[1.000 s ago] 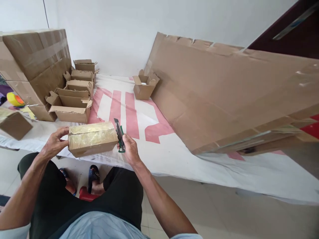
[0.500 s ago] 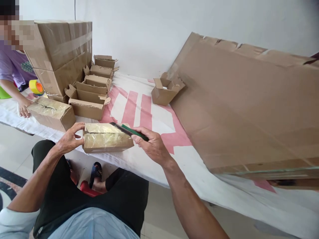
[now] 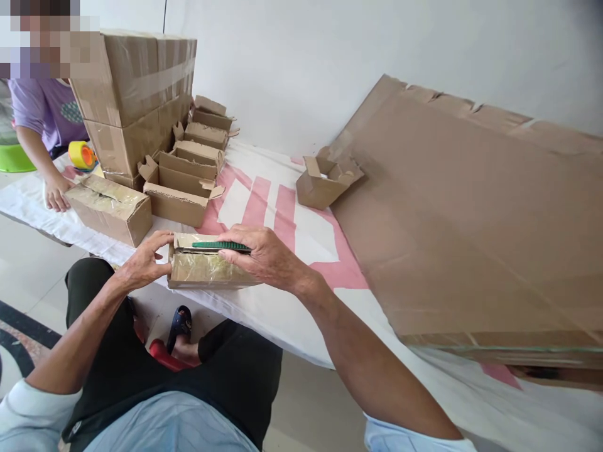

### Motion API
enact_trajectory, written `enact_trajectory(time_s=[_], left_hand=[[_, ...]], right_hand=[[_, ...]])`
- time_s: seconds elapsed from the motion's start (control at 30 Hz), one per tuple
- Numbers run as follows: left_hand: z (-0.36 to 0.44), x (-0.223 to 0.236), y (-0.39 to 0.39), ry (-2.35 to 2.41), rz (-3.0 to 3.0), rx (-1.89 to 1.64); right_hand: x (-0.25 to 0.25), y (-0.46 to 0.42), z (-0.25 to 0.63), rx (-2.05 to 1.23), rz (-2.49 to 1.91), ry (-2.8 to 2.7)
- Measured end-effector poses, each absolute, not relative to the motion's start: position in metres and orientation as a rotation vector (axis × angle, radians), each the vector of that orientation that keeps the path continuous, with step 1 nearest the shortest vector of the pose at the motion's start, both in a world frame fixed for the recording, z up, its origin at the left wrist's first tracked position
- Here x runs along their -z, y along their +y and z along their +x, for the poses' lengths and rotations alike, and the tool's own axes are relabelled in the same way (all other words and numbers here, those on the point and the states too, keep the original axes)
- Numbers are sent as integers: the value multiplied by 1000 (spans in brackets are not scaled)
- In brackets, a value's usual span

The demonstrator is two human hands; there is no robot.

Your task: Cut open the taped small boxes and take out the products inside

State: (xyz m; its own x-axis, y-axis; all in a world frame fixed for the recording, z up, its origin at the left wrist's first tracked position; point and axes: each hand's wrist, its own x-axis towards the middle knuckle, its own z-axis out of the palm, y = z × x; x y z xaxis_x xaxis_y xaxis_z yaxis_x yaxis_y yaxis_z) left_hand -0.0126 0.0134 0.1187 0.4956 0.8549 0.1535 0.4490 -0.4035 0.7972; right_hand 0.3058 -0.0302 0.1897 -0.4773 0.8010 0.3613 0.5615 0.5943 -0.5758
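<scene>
A small taped cardboard box [image 3: 202,269] lies on the cloth at the table's near edge, a lengthwise seam across its top under shiny tape. My left hand [image 3: 147,260] grips its left end, thumb and fingers at the corners. In my right hand [image 3: 264,254] is a slim box cutter [image 3: 211,245] with a green ridged handle, lying flat along the seam. That hand covers the box's right part, and the cutter's tip is hard to make out. Left of my left hand sits another taped box [image 3: 110,207] with a torn-looking top.
Several open cardboard boxes [image 3: 176,204] line up beside a tall stack of taped cartons [image 3: 136,81]. Another open box [image 3: 325,182] leans by a large cardboard sheet [image 3: 471,238] on the right. A co-worker's hand [image 3: 58,193] rests at far left, near a yellow tape roll [image 3: 81,155].
My right hand has moved left over the box, and the box cutter has swung from slanted to lengthwise along the seam. My left hand keeps its hold. The whole view has shifted slightly.
</scene>
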Motion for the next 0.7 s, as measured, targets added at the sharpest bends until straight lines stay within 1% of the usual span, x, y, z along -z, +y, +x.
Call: enact_trajectory(time_s=[0.37, 0.7], left_hand=[[-11, -115, 15, 1070, 2061, -737], [-11, -117, 17, 1110, 2067, -745]], right_hand=[[-211, -17, 292, -318, -1149, -2469], [-209, -2, 274, -135, -1246, -2590]])
